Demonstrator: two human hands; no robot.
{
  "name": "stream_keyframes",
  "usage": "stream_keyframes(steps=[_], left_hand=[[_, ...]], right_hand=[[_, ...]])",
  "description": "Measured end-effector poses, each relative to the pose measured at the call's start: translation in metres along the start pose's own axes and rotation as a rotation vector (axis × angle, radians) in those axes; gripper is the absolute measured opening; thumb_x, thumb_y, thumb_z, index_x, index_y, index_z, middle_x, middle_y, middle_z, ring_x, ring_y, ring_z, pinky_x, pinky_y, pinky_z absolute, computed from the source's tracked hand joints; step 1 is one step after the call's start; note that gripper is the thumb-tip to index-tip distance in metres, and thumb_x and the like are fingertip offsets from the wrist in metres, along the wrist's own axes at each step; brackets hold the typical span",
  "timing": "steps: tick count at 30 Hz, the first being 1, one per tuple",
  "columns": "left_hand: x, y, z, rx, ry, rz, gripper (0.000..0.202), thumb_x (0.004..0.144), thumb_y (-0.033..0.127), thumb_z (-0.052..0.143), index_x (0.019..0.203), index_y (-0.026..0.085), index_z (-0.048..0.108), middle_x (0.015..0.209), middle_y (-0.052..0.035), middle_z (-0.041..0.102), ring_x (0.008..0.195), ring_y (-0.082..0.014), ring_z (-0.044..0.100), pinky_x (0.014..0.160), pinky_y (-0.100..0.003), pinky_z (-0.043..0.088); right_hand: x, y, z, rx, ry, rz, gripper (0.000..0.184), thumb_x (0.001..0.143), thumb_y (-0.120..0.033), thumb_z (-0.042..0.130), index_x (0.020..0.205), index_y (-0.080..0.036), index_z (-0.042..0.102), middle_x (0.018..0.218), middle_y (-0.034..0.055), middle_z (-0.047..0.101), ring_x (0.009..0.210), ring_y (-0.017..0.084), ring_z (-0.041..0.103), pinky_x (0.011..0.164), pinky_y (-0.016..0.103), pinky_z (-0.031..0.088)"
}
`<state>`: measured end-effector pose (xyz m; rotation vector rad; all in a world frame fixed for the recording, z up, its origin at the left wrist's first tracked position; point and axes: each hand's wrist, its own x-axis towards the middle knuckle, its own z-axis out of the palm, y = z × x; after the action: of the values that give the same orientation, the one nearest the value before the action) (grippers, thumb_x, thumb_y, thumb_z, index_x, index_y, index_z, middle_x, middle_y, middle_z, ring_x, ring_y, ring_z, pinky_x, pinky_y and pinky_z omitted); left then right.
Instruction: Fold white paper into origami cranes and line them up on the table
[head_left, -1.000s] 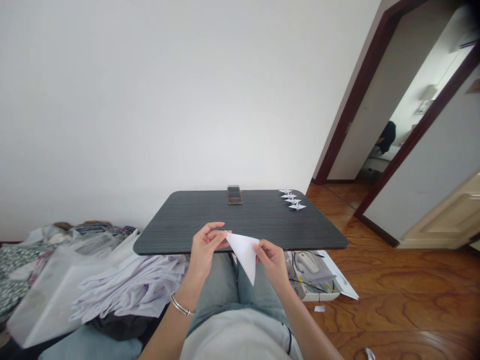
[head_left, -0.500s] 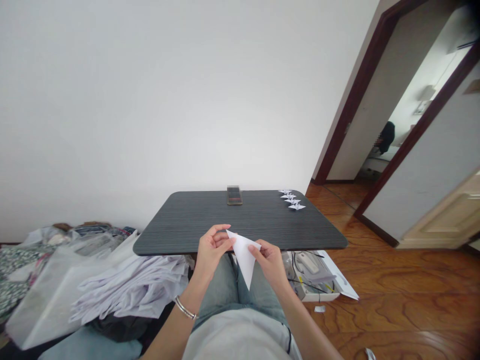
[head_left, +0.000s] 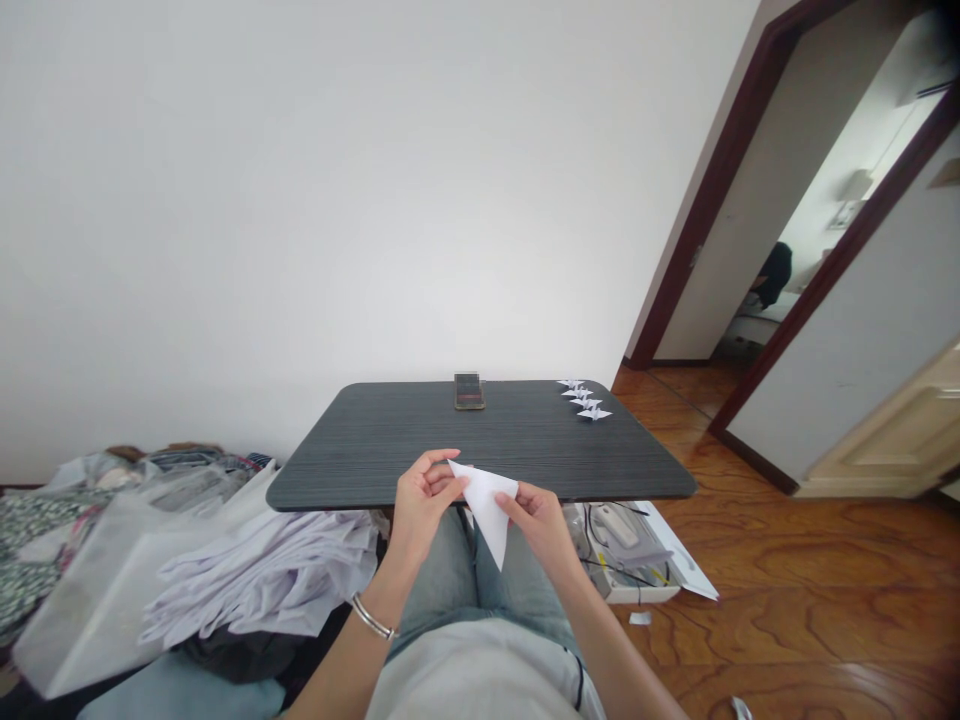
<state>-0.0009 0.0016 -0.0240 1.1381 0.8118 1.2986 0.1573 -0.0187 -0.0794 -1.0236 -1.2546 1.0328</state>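
Observation:
A white sheet folded into a triangle [head_left: 487,505] hangs in front of my lap, its point down. My left hand [head_left: 421,500] pinches its upper left corner, fingers closed on the paper. My right hand [head_left: 538,522] pinches its right edge, fingers also closed on it. Both hands sit just at the near edge of the dark grey table [head_left: 390,445]. Several small white folded paper cranes [head_left: 586,398] stand in a row at the table's far right. A phone [head_left: 469,390] is propped at the far middle edge.
A heap of white sheets and bags [head_left: 247,575] lies on the left by my leg. An open white box with cables [head_left: 637,555] sits on the wooden floor under the table's right side. A doorway [head_left: 780,270] opens at the right, with a person far inside.
My two hands have drawn closer together and the triangle has shifted slightly left and narrowed between them. Nothing on the table has moved.

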Motion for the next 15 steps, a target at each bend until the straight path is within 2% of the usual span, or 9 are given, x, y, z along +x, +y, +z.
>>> stream_keyframes(steps=[4, 8, 12, 15], left_hand=[[-0.001, 0.001, 0.001, -0.019, 0.010, -0.007, 0.040, 0.060, 0.023, 0.075, 0.095, 0.015, 0.059, 0.073, -0.0036, 0.072, 0.068, -0.0177, 0.068, 0.062, -0.026, 0.054], [-0.001, 0.001, 0.002, -0.048, 0.037, -0.026, 0.030, 0.060, 0.025, 0.075, 0.084, 0.013, 0.062, 0.069, -0.0034, 0.071, 0.067, -0.0171, 0.067, 0.063, -0.027, 0.054], [0.000, -0.001, 0.000, -0.069, 0.077, 0.014, 0.027, 0.060, 0.024, 0.076, 0.080, 0.013, 0.061, 0.073, -0.0044, 0.072, 0.067, -0.0152, 0.067, 0.064, -0.025, 0.054], [0.002, -0.003, -0.002, -0.073, 0.089, 0.051, 0.027, 0.062, 0.024, 0.075, 0.081, 0.013, 0.060, 0.077, -0.0057, 0.073, 0.071, -0.0148, 0.067, 0.065, -0.024, 0.053]], right_hand=[[0.000, 0.000, -0.001, -0.022, 0.053, -0.027, 0.034, 0.072, -0.048, 0.063, 0.064, -0.015, 0.063, 0.056, 0.0012, 0.059, 0.051, 0.015, 0.049, 0.046, 0.024, 0.037], [-0.002, -0.007, -0.001, -0.011, 0.092, -0.027, 0.033, 0.070, -0.048, 0.064, 0.070, -0.015, 0.066, 0.060, 0.0020, 0.063, 0.056, 0.016, 0.054, 0.048, 0.024, 0.040], [-0.005, -0.014, 0.004, 0.103, -0.023, 0.040, 0.036, 0.069, -0.045, 0.067, 0.090, -0.016, 0.067, 0.074, 0.0043, 0.069, 0.061, 0.017, 0.059, 0.054, 0.025, 0.044], [-0.006, -0.014, 0.007, 0.107, -0.084, 0.137, 0.035, 0.069, -0.047, 0.067, 0.085, -0.015, 0.068, 0.060, 0.0026, 0.066, 0.048, 0.014, 0.055, 0.045, 0.022, 0.040]])
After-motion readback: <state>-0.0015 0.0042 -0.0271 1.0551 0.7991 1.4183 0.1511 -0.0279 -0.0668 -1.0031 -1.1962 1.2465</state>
